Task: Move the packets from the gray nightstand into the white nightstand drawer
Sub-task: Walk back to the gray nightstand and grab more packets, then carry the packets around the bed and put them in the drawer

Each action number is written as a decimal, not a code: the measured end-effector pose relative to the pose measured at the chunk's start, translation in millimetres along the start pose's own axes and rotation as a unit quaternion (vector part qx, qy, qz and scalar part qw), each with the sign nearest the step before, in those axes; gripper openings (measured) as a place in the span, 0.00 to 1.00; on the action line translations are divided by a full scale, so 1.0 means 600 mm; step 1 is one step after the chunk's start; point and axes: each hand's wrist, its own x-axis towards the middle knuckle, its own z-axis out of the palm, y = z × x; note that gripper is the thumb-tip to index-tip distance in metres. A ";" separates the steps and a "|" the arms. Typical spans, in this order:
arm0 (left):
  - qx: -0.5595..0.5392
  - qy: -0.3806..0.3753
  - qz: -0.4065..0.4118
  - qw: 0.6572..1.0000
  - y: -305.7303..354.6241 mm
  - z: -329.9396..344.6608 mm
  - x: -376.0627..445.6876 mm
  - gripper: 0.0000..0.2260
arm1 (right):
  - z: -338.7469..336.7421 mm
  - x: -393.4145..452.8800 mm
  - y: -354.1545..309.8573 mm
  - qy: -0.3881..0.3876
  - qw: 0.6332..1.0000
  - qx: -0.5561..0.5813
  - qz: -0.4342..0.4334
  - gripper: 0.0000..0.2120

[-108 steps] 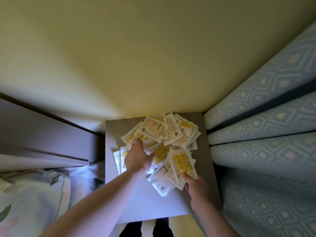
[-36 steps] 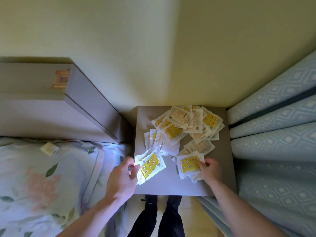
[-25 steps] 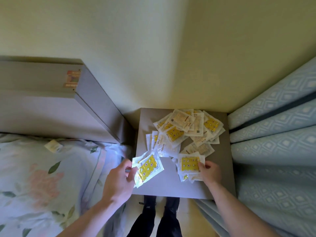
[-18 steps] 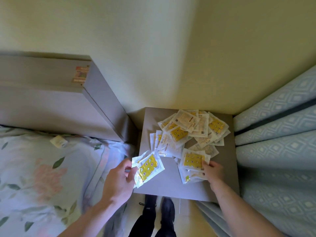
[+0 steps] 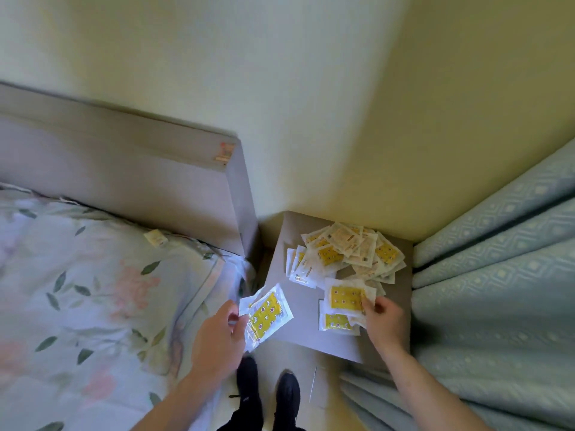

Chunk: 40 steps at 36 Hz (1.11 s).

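A gray nightstand (image 5: pixel 300 329) stands between the bed and the curtain. A loose pile of white-and-yellow packets (image 5: pixel 345 253) covers its far half. My left hand (image 5: pixel 217 334) pinches a small bunch of packets (image 5: pixel 266 312) and holds them over the nightstand's left front corner. My right hand (image 5: pixel 384 318) grips the edge of a yellow packet (image 5: pixel 347 298) that lies on a few others near the front right of the top. No white nightstand is in view.
A bed with a floral cover (image 5: pixel 93 300) and a gray headboard (image 5: pixel 130 178) fills the left. A single packet (image 5: pixel 155 237) lies on the bed by the headboard. Pale blue curtain folds (image 5: pixel 497 275) hang on the right. My dark shoes (image 5: pixel 267 396) stand below the nightstand.
My view has swung left and brought more of the bed in. My left hand has drawn its packets toward the nightstand's left edge. My right hand has taken hold of the yellow packet.
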 end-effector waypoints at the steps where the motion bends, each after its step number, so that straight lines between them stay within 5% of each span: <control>1: -0.011 -0.001 -0.007 1.000 -0.001 -0.013 -0.018 0.14 | -0.009 -0.019 -0.011 -0.001 1.000 0.006 -0.017 0.08; 22: -0.059 0.012 -0.009 0.998 -0.208 -0.261 -0.401 0.02 | -0.026 -0.547 -0.028 -0.023 0.987 -0.022 -0.160 0.11; 29: -0.066 0.003 -0.019 0.998 -0.330 -0.329 -0.563 0.07 | -0.015 -0.758 0.021 -0.056 0.975 -0.051 -0.210 0.06; 40: -0.062 0.101 -0.054 0.991 -0.482 -0.377 -0.847 0.16 | 0.000 -0.997 0.081 -0.132 0.938 -0.036 -0.318 0.11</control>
